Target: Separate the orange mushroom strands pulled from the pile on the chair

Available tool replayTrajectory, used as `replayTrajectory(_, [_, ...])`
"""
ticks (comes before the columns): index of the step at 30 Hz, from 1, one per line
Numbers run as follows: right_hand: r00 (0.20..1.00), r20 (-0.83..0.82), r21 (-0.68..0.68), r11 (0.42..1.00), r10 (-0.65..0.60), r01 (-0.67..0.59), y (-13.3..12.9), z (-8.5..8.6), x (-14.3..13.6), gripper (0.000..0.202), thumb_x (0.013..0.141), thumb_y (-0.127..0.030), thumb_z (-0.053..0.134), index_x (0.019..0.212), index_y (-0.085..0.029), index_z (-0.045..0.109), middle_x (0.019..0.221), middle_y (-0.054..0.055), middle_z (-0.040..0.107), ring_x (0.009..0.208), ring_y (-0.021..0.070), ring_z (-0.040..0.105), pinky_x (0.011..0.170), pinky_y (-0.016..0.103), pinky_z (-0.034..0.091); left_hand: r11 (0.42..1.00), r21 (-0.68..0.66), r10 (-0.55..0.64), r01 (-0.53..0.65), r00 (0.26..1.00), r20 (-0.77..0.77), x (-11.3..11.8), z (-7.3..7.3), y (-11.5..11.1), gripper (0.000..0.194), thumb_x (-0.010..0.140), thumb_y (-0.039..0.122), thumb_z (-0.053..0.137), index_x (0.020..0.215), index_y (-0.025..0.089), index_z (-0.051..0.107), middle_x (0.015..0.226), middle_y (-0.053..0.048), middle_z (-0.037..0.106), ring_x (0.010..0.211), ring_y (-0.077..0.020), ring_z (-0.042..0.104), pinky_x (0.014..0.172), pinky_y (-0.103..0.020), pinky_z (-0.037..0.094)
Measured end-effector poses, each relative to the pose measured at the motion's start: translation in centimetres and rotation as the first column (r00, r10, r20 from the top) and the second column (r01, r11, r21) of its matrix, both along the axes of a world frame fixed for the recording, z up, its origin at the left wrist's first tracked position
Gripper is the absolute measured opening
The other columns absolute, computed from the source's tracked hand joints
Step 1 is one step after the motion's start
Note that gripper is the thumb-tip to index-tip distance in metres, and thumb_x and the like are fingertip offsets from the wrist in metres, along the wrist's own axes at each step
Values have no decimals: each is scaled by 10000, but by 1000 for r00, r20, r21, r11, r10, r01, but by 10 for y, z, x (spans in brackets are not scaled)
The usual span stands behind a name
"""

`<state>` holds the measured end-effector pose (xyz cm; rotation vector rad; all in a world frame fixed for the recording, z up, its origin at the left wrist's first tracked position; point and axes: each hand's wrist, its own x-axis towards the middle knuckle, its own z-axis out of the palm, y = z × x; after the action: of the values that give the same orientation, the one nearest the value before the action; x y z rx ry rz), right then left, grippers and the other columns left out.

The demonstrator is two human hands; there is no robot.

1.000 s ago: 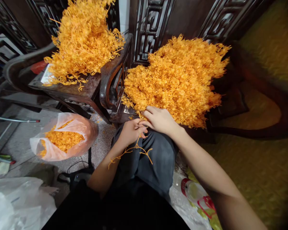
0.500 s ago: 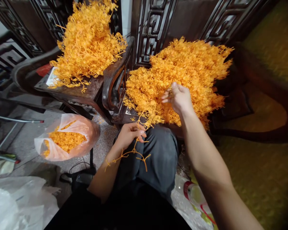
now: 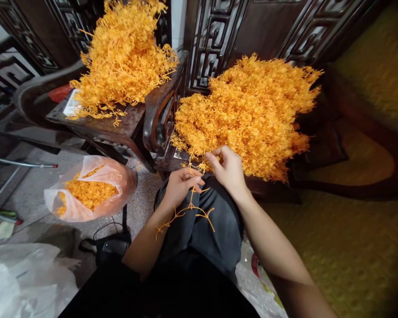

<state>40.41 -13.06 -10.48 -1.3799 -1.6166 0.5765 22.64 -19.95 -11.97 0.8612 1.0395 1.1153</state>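
My left hand (image 3: 185, 184), above my knees, pinches a thin branched orange plastic stem (image 3: 191, 206). Its bare forked twigs hang below the fingers, and its upper part rises past them. Close by on the right, my right hand (image 3: 228, 167) has thumb and fingers closed at the upper end of the stem; whatever small piece lies between its fingertips is too small to make out. A large heap of frilly orange sprigs (image 3: 255, 115) lies on the dark wooden seat just beyond both hands.
A second orange heap (image 3: 126, 62) sits on a wooden side table (image 3: 129, 123) at the left. On the floor stands a pinkish plastic bag (image 3: 126, 181) holding small orange pieces. A black bag (image 3: 111, 247) and white plastic sheeting (image 3: 29, 278) lie at lower left.
My right hand has come down and left from over the heap to the upper end of the stem. My left hand still holds the stem, shifted slightly right.
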Motion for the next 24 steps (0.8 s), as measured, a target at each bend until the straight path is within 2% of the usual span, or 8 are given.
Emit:
replayTrajectory(2, [987,-28,61,985,-157,159,15,-5,6,470,940,-613,623,724,-202,547,655,5,534,611,139,474,637,317,443,1000,5,16,-16,1000,15,-1,-1,-2,234,730,325,818,841,137,735,702,-34,763,473,-106,628,567,-243,502])
replayTrajectory(5, [900,-330,50,947,-286,319,48,-5,27,491,944,-687,570,797,-229,472,660,-35,464,575,130,481,574,294,445,999,-5,32,-32,997,70,-5,-4,-6,218,724,304,821,825,134,728,678,-24,751,450,-96,601,536,-235,482])
replayTrajectory(9, [771,-624,-27,989,-131,146,61,8,45,507,865,-679,693,924,-241,445,830,-26,588,581,100,573,493,231,464,998,-17,58,-57,991,122,-8,-7,-7,212,741,299,821,825,134,717,700,-24,760,464,-92,618,547,-224,481])
replayTrajectory(13, [736,-677,-86,992,8,-90,23,15,27,488,809,-594,802,970,-236,511,799,-31,623,513,74,504,400,182,363,998,-12,70,-69,991,115,-5,-8,-5,235,747,320,830,860,139,729,726,-27,769,483,-97,634,577,-234,502])
replayTrajectory(17, [934,-304,-8,980,187,-199,-19,18,5,384,958,-568,650,1163,-246,686,701,-21,590,546,114,528,496,246,435,996,-2,85,-85,991,101,-3,-9,-4,261,758,349,834,893,151,730,746,-26,774,501,-105,643,603,-246,515])
replayTrajectory(20, [881,126,-25,889,456,-457,-30,27,1,379,939,-508,707,1197,-232,746,880,48,700,755,179,647,706,329,527,997,32,63,-65,997,38,-4,-9,-6,268,776,370,829,904,154,736,749,-24,773,521,-108,652,638,-253,523])
replayTrajectory(22, [852,192,-26,870,487,-492,-28,30,-1,303,979,-477,661,1055,-208,776,858,60,691,751,180,636,703,326,501,997,44,57,-57,998,10,-2,-8,-6,257,780,368,824,890,152,738,743,-23,770,522,-109,653,638,-252,521])
replayTrajectory(24, [918,128,46,923,374,-383,-24,28,-6,347,1004,-461,622,821,-188,734,749,45,626,689,162,588,652,311,453,998,26,55,-56,998,28,1,-5,-5,243,770,356,819,869,149,738,731,-23,767,504,-105,642,609,-247,510])
